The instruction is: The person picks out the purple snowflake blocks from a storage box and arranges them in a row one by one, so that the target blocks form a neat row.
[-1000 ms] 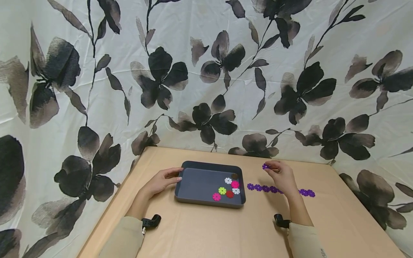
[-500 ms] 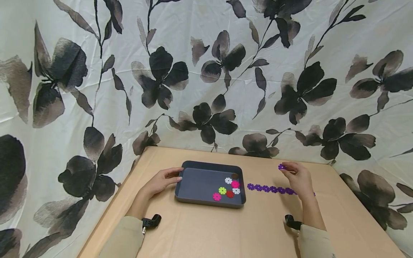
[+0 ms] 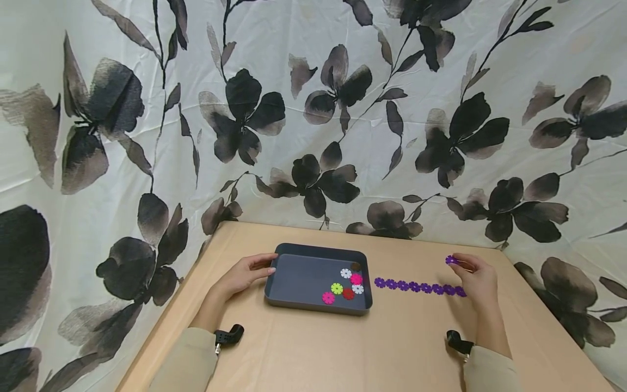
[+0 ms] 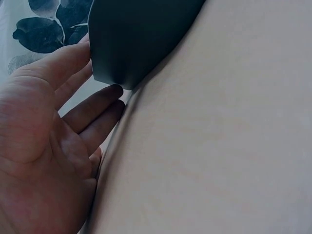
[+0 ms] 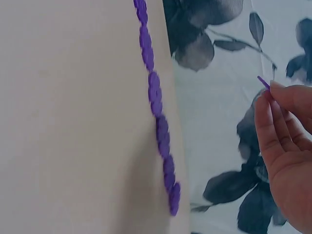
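Note:
My right hand [image 3: 480, 280] pinches a single purple snowflake disc [image 3: 450, 260] between thumb and fingertips, raised above the table. In the right wrist view the same disc [image 5: 263, 82] shows edge-on. Below the hand lies a row of purple snowflake discs [image 3: 414, 287], its right end close to the hand and apart from the held disc. My left hand [image 3: 246, 275] holds the left rim of a dark grey tray [image 3: 294, 302], thumb at the rim. In the left wrist view, fingers [image 4: 100, 109] meet the tray corner [image 4: 124, 58]; some fingertips are hidden behind it.
Several loose discs lie in the right part of the tray: pink [image 3: 328, 298], lime [image 3: 336, 288], red [image 3: 348, 294], white [image 3: 345, 273] and brown [image 3: 355, 267]. A floral cloth [image 3: 323, 136] hangs behind the table [image 3: 313, 348].
My right hand has moved to the right with the purple disc, along the far side of the row, uncovering its middle. The left hand and tray have stayed in place.

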`<state>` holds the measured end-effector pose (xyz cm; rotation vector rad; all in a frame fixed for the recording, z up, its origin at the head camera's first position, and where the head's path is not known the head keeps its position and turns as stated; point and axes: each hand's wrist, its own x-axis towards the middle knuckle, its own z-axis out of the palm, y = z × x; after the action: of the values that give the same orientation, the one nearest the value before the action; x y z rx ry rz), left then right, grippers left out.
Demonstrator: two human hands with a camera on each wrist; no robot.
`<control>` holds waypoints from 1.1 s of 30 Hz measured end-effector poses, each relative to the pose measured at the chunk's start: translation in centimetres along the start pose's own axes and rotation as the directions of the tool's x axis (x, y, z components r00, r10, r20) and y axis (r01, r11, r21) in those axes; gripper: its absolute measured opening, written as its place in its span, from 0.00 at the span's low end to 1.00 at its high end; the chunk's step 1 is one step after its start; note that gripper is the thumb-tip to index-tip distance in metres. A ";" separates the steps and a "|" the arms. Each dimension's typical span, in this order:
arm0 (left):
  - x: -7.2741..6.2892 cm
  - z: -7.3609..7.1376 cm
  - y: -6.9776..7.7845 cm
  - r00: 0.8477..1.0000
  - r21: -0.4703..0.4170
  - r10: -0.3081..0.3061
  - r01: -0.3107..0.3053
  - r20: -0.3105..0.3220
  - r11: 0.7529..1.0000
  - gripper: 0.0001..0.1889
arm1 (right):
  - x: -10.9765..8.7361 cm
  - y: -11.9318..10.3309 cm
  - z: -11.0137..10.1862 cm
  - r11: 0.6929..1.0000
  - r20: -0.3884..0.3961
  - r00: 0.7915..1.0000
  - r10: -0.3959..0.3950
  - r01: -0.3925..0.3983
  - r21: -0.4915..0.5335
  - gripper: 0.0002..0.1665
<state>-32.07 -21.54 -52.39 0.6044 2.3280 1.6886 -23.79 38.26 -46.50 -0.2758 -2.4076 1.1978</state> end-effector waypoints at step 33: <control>0.4 0.1 -0.2 1.000 -0.009 0.004 -0.004 0.002 1.000 0.33 | 0.4 7.1 -3.6 0.845 -0.033 0.860 0.510 -0.494 0.204 0.25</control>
<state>-32.46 -21.29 -52.58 0.6093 2.3177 1.6990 -22.64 45.22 -50.10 -0.9254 -2.1868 1.5870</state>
